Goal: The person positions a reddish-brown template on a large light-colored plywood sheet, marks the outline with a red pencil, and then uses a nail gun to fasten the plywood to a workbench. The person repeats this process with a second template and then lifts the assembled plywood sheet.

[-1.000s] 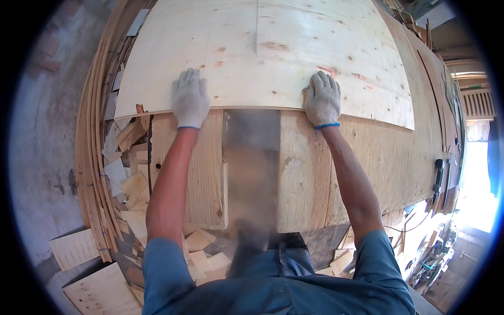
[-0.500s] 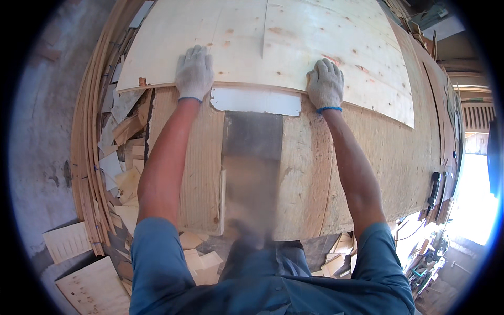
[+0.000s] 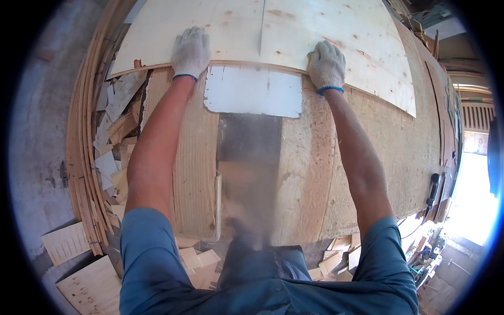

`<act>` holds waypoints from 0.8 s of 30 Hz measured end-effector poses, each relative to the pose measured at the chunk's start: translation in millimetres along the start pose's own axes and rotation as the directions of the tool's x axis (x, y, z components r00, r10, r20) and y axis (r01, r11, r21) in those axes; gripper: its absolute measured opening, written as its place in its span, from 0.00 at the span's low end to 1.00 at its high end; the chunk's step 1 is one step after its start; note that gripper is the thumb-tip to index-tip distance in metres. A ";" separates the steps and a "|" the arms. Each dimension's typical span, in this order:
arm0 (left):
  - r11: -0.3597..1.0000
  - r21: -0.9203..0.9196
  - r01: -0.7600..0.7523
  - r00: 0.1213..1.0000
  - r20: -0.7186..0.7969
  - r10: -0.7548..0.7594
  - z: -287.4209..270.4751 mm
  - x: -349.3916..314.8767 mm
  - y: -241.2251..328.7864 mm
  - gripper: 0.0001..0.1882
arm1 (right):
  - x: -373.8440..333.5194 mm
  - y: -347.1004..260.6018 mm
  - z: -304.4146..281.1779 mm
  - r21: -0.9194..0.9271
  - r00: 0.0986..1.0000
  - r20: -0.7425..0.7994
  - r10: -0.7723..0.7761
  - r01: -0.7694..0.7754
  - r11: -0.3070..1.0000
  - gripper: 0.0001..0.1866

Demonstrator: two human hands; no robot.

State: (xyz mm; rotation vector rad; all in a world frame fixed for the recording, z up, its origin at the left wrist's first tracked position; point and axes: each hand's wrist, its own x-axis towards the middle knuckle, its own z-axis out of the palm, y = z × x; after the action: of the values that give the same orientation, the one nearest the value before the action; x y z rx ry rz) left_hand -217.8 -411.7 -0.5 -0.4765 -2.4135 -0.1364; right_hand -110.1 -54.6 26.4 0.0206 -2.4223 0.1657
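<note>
A wide pale plywood sheet point(image 3: 236, 31) with small knots lies across the far part of the wooden worktable point(image 3: 388, 152). My left hand point(image 3: 191, 52), in a whitish knit glove with a blue cuff, rests flat on the sheet near its front edge, fingers pointing away. My right hand point(image 3: 326, 64), gloved alike, presses on the same edge farther right, its fingers slightly bent and its thumb out to the side. Between the hands a white plate point(image 3: 254, 90) shows on the tabletop, partly under the sheet. Both arms are stretched forward.
A dusty dark slot point(image 3: 249, 139) runs toward me in the table's middle. Long thin wood strips point(image 3: 84, 131) and scrap pieces point(image 3: 123, 102) crowd the left side. On the right hangs a black handheld tool point(image 3: 433, 189) with a cord. Offcuts point(image 3: 199, 260) litter the floor.
The plywood sheet has slid away from me, farther on its left side, with both hands moving along on it. More of the white plate now shows.
</note>
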 end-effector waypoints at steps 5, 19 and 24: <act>1.000 -0.003 -0.022 0.999 -0.036 0.022 7.7 -0.5 -6.8 0.16 | 2.9 -2.1 6.8 -0.001 1.000 0.003 0.014 -0.014 1.000 0.07; 0.997 -0.070 0.015 0.996 -0.087 -0.021 -0.7 -6.2 -0.2 0.18 | 13.2 -0.4 -13.6 0.091 0.989 0.127 0.079 -0.091 0.992 0.12; 0.972 -0.153 0.175 0.976 0.154 -0.152 -16.6 -0.4 15.3 0.19 | -57.2 5.0 -49.9 0.131 0.991 0.105 0.084 -0.098 0.987 0.20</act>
State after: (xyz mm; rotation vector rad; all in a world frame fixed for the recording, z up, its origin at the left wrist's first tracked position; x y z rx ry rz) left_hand -202.0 -401.3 11.7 -0.3705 -2.5923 -0.3910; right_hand -34.6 -45.0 25.7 -0.0211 -2.5081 0.3799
